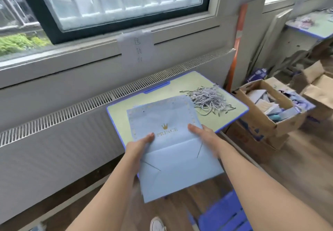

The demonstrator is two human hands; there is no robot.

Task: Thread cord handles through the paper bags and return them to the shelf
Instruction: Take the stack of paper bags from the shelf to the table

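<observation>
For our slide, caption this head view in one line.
Both hands, left hand and right hand, hold a flat light-blue paper bag over the green desk.

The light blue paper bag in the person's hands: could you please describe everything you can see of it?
The light blue paper bag is folded flat, with a gold crown and "PRINCE" printed on it, a dotted border and small punched holes near its far edge. No cord is threaded yet. The left hand and right hand hold its sides, its far end over the green desk.

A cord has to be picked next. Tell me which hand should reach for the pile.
Probably the right hand: the pile of cords lies on the desk's right side, just beyond it. The left hand can hold the paper bag.
</observation>
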